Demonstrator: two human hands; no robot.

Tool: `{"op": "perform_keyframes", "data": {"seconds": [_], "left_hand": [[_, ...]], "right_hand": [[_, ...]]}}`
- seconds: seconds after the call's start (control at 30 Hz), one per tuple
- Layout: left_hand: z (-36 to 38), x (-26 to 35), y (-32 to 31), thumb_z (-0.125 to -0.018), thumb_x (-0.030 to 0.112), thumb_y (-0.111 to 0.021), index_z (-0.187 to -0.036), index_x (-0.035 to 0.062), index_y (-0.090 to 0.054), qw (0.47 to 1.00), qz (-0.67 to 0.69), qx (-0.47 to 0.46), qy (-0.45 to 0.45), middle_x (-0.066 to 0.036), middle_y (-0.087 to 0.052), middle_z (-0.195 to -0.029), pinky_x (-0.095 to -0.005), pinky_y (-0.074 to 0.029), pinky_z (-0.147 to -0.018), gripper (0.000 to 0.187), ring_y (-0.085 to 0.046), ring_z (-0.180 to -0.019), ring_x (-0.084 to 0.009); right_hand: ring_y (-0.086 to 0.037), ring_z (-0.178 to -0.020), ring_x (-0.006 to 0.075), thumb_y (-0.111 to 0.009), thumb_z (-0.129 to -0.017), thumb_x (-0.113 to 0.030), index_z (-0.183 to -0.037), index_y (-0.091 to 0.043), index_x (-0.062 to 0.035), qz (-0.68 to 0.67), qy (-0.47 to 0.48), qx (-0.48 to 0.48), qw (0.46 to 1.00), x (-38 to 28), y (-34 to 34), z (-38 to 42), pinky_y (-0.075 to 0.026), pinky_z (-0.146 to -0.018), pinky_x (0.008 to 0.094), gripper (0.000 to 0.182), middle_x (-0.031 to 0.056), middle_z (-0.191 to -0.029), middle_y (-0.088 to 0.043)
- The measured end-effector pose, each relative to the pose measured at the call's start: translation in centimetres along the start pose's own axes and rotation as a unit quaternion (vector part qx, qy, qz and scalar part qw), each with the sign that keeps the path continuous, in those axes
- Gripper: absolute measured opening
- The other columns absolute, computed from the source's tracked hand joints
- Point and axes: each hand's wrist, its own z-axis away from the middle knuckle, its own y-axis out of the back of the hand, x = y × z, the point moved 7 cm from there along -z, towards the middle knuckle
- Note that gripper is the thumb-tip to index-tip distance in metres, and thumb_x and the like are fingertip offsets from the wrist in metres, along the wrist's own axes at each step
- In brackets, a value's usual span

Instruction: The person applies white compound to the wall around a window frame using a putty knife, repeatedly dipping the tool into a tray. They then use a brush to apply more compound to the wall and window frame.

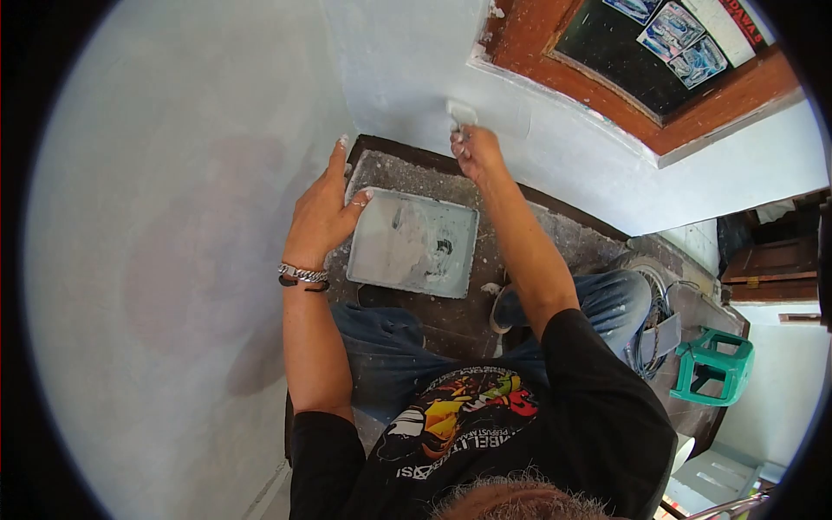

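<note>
My right hand (475, 152) is closed around the handle of a small paint tool with a flat, white-coated head (461, 113). That head lies against the pale wall (416, 69) below the wood-framed window. My left hand (322, 218) is open, its index finger stretched out and its thumb apart, beside the left-hand wall (173, 217). White smears mark its fingertips. Below the hands, a grey paint tray (471, 251) rests on the floor, with pale paint across its bottom and a few dark patches. The left thumb overlaps the tray's upper left corner in this view.
A brown wooden frame (529, 35) with stickers on its dark pane is at the upper right. My jeans-clad legs (381, 329) flank the tray. To the right are a wheel (646, 269) and a green plastic stool (715, 368). White spatters dot the dark tiled floor (446, 325).
</note>
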Motion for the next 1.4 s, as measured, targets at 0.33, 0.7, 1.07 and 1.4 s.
{"op": "perform_keyframes", "data": {"seconds": [0.33,0.7,1.07,1.4], "left_hand": [[-0.2,-0.2,-0.2,-0.089,0.023,-0.07,-0.157,0.0089,-0.023,0.999,-0.025,0.015,-0.022,-0.026,-0.062,-0.128,-0.0431,-0.049,-0.096,0.084,-0.062,-0.116,-0.0394],[0.2,1.0,-0.4,-0.09,0.022,-0.067,-0.156,0.0048,-0.023,0.999,-0.026,-0.023,-0.011,-0.025,-0.056,-0.137,-0.0446,-0.049,-0.096,0.081,-0.059,-0.12,-0.0402],[0.7,2.2,-1.1,-0.088,0.019,-0.067,-0.154,0.0024,-0.024,0.999,-0.018,-0.029,-0.041,-0.028,-0.056,-0.135,-0.0458,-0.049,-0.096,0.081,-0.058,-0.119,-0.0429],[1.8,1.1,-2.1,-0.088,0.023,-0.07,-0.157,0.0072,-0.023,0.997,-0.054,-0.061,0.002,-0.029,-0.063,-0.124,-0.0442,-0.05,-0.095,0.085,-0.063,-0.115,-0.0393]], "right_hand": [[-0.05,-0.06,0.0137,-0.046,-0.099,-0.01,-0.103,-0.044,-0.0012,0.059,-0.078,0.02,0.995,6.7,4.8,-2.3,-0.037,-0.042,0.0249,0.01,0.0093,-0.091,-0.054],[-0.05,-0.06,0.013,-0.047,-0.097,-0.008,-0.107,-0.049,-0.0003,0.073,0.011,0.134,0.988,1.3,15.4,3.1,-0.038,-0.043,0.0259,0.012,0.0101,-0.091,-0.058],[-0.049,-0.062,0.0116,-0.049,-0.101,-0.013,-0.105,-0.053,-0.0046,0.126,0.207,0.089,0.966,-5.5,8.6,12.2,-0.038,-0.047,0.026,0.01,0.0035,-0.084,-0.057],[-0.045,-0.065,0.0069,-0.051,-0.105,-0.021,-0.11,-0.055,-0.0023,0.212,0.346,0.091,0.91,-2.0,15.9,-1.0,-0.039,-0.058,0.0248,0.02,-0.0013,-0.078,-0.052]]}}
